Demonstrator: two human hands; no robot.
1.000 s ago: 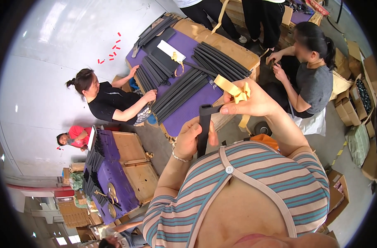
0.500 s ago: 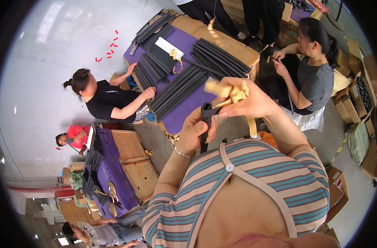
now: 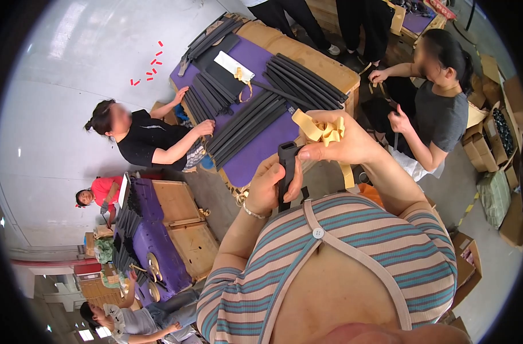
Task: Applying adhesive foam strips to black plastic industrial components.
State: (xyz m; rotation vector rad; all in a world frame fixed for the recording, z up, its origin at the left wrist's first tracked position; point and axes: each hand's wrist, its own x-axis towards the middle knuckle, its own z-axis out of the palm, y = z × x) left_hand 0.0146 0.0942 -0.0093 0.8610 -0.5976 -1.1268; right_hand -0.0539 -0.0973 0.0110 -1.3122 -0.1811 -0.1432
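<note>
Upright in front of my chest stands a black tube-like piece [image 3: 286, 172] with an open top end. My left hand [image 3: 265, 186] is closed around it, thumb in front and fingers behind. Close to its upper rim is my right hand [image 3: 353, 148], its thumb tip touching or nearly touching the rim. A crumpled pale yellow strip [image 3: 329, 133] is bunched in the right hand's curled fingers, and a tail of it hangs below the hand. How far the black piece reaches below my left hand is partly hidden.
Ahead is a table with a purple top [image 3: 247, 162], bearing long black tubes [image 3: 247, 136] and a white sheet [image 3: 234, 64]. A co-worker in black [image 3: 149, 135] handles tubes at its left; another in grey [image 3: 439, 114] sits at right. Cardboard boxes [image 3: 491, 149] line the right side.
The black flap at the top of the piece has folded in, so its end now looks like a closed loop. The yellow strip has stopped swinging. The seated co-worker's hands have moved apart.
</note>
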